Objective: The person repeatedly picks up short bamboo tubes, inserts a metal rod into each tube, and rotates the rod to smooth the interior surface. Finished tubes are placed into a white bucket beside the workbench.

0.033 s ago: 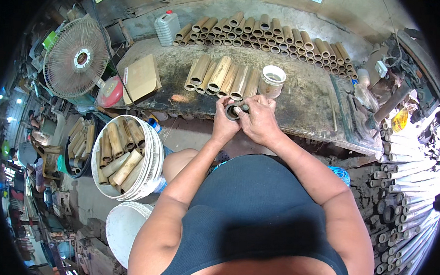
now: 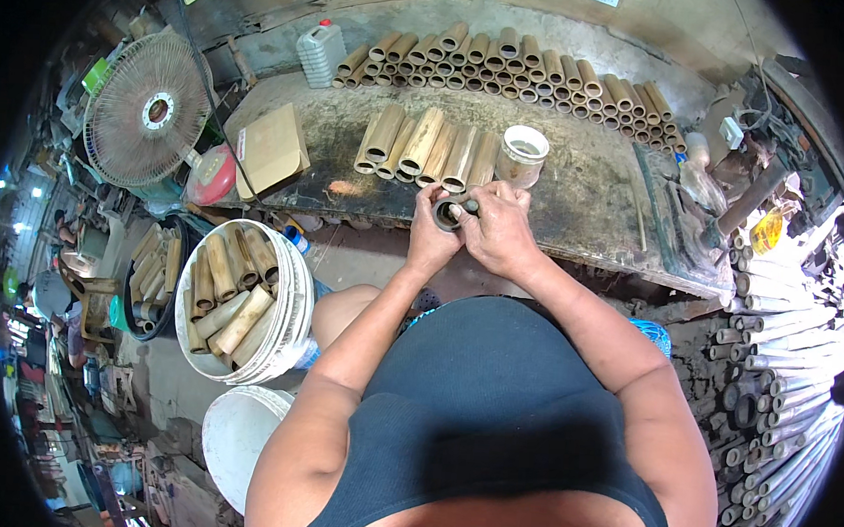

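Note:
At the bench's front edge my left hand (image 2: 430,231) is closed around a bamboo tube (image 2: 439,217), whose dark open end faces me. My right hand (image 2: 502,231) is closed on a small dark, round-ended piece (image 2: 471,207) against the tube's rim. The rest of that piece is hidden by the fingers. Just beyond my hands, several cut bamboo tubes (image 2: 420,141) lie stacked side by side. A white-rimmed tub (image 2: 524,144) with greyish contents stands to their right, close to my right hand.
A long stack of bamboo tubes (image 2: 515,74) lines the back of the workbench (image 2: 590,181). A plastic jug (image 2: 320,54), a cardboard box (image 2: 270,150) and a fan (image 2: 156,111) are at left. Below stands a white bucket (image 2: 292,328) of tubes. Long poles (image 2: 793,402) lie at right.

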Available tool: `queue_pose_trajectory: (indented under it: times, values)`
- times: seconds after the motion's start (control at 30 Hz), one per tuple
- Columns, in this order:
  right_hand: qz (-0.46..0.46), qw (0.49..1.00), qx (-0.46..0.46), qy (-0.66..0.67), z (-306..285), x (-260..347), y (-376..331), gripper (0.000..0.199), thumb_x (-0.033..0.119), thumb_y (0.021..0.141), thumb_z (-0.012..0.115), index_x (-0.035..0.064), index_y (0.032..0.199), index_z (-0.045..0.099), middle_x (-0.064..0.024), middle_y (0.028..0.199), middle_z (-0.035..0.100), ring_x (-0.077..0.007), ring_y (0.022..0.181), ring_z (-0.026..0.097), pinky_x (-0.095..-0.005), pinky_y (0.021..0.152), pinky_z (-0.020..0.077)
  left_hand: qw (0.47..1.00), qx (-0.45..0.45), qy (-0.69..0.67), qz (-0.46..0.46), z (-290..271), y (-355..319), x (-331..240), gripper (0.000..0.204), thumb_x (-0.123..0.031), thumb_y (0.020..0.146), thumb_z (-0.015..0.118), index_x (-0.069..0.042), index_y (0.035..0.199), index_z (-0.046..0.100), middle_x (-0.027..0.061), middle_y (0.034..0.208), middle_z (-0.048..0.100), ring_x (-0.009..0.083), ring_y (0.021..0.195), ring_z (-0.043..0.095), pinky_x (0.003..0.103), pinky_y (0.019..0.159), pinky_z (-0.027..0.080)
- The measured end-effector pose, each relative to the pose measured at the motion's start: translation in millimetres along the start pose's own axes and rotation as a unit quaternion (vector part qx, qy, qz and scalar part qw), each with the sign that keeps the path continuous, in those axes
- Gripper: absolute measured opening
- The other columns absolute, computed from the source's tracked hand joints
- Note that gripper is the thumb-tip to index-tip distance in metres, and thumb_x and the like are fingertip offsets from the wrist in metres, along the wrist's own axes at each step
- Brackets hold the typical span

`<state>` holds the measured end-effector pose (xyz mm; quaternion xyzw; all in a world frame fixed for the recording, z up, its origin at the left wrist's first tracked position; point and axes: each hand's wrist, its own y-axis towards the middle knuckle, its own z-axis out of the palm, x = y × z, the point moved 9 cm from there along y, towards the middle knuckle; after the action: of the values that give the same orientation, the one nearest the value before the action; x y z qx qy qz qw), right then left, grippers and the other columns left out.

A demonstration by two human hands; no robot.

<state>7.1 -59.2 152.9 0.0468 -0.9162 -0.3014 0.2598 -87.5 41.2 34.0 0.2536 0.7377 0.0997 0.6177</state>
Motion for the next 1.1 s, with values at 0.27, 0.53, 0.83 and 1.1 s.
queue_pose_trajectory:
  times: [0.27, 0.53, 0.83, 1.1]
  values:
    - [-0.028, 0.998, -0.040, 0.047, -17.8, 7.2, -2.9, 0.025, 0.024, 0.090, 0.069, 0.0035, 0.103, 0.069, -0.0149, 0.091, 0.066, -0.0302, 0.102, 0.057, -0.0445, 0.093, 0.0319, 0.998, -0.006, 0.037, -0.041, -8.2, 1.7, 3.6, 0.049, -0.019, 0.073, 0.086, -0.002, 0.110, 0.058, 0.0177, 0.105, 0.069, 0.0324, 0.098, 0.068, 0.041, 0.087, 0.054]
    - [-0.067, 0.996, -0.058, -0.010, -5.6, 12.9, -0.2, 0.023, 0.021, 0.087, 0.070, 0.0042, 0.103, 0.067, -0.0137, 0.093, 0.065, -0.0304, 0.100, 0.057, -0.0454, 0.090, 0.0319, 0.997, -0.021, -0.022, -0.075, -5.9, -2.3, 13.3, 0.052, -0.022, 0.080, 0.085, -0.002, 0.115, 0.052, 0.0180, 0.105, 0.069, 0.0315, 0.098, 0.068, 0.040, 0.086, 0.054]
    - [0.002, 0.999, -0.018, -0.034, -9.2, -3.7, 3.2, 0.020, 0.024, 0.091, 0.066, 0.0045, 0.097, 0.069, -0.0133, 0.091, 0.068, -0.0306, 0.101, 0.058, -0.0463, 0.091, 0.0329, 0.999, 0.046, 0.006, -0.005, 13.3, -1.0, -3.0, 0.058, -0.026, 0.082, 0.084, -0.002, 0.123, 0.050, 0.0202, 0.113, 0.066, 0.0352, 0.104, 0.067, 0.042, 0.089, 0.053]
    - [-0.010, 0.999, -0.049, -0.013, -23.1, -2.7, -3.0, 0.018, 0.021, 0.092, 0.069, 0.0046, 0.100, 0.069, -0.0152, 0.097, 0.065, -0.0315, 0.099, 0.059, -0.0437, 0.094, 0.0359, 0.999, 0.022, 0.019, 0.018, 11.3, 1.7, -5.8, 0.058, -0.021, 0.075, 0.087, -0.004, 0.120, 0.055, 0.0186, 0.113, 0.065, 0.0359, 0.106, 0.064, 0.044, 0.091, 0.052]
